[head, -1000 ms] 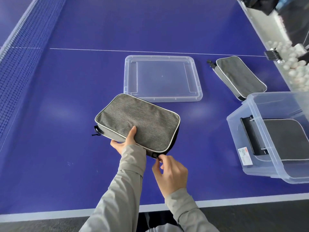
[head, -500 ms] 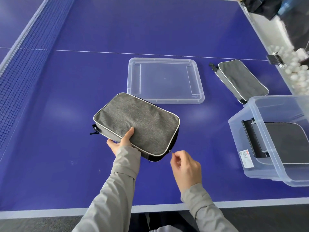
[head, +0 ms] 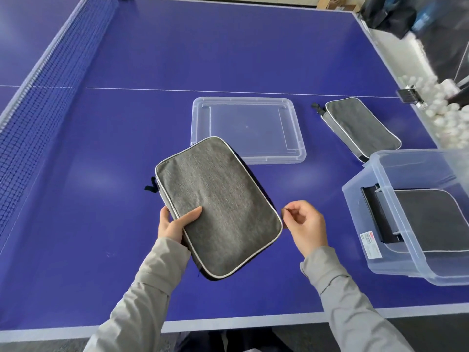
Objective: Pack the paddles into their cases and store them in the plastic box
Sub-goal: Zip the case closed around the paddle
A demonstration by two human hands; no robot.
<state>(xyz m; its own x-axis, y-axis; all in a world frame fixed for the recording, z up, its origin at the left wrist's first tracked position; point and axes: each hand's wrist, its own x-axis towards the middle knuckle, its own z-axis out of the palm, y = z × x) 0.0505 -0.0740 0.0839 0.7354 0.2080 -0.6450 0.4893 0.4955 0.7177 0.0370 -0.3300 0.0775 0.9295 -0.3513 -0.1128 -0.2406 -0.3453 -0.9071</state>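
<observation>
My left hand [head: 172, 224] grips a grey paddle case [head: 218, 207] by its near left edge, thumb on top, holding it tilted just above the blue table. At the case's right edge my right hand [head: 307, 227] pinches the small zipper pull between thumb and forefinger. The clear plastic box [head: 375, 224] stands at the right, and inside it lies another grey case [head: 431, 219]. A third grey case [head: 360, 125] rests on the table behind the box. No paddle is visible.
The box's clear lid [head: 246, 128] lies flat on the table just beyond the held case. The net [head: 33, 110] runs along the left. A trough of white balls [head: 441, 115] borders the table's right edge.
The held case has turned clockwise, its long side now pointing away from me. My right hand has travelled with the zipper pull from the near corner up along the right edge.
</observation>
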